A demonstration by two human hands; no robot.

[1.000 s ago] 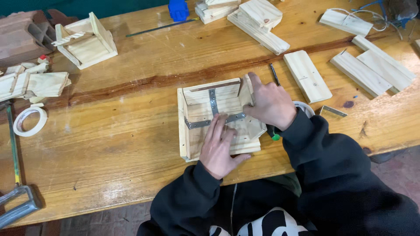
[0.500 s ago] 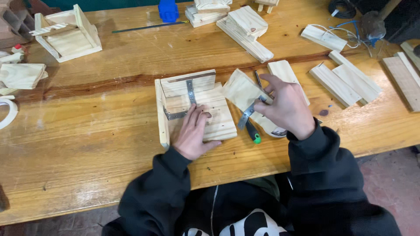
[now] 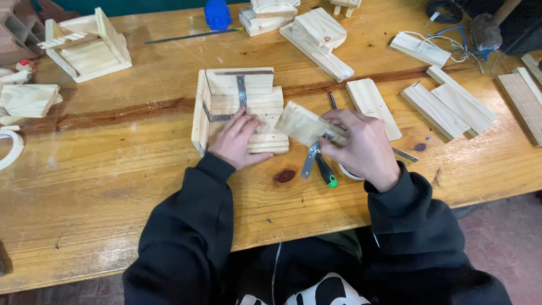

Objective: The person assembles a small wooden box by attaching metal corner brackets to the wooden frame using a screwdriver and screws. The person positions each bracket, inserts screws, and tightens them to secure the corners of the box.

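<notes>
A partly built pale wooden box (image 3: 234,101) with metal corner brackets lies on the wooden workbench (image 3: 113,186). My left hand (image 3: 240,140) rests flat on its base, fingers spread. My right hand (image 3: 361,144) grips a small wooden board (image 3: 305,123) with a metal bracket (image 3: 310,160) hanging from it, held tilted just right of the box. A screwdriver with a green-tipped handle (image 3: 326,172) lies under my right hand.
A finished wooden box (image 3: 84,48) stands at the back left. Loose planks (image 3: 451,104) lie at the right, stacked boards (image 3: 316,34) at the back, a blue object (image 3: 217,14) beside them. Wires (image 3: 451,48) lie far right, a tape roll (image 3: 8,149) at the left edge.
My right hand has lifted the small board with its bracket off the box and carried it to the right. My left hand stays pressed on the box base.
</notes>
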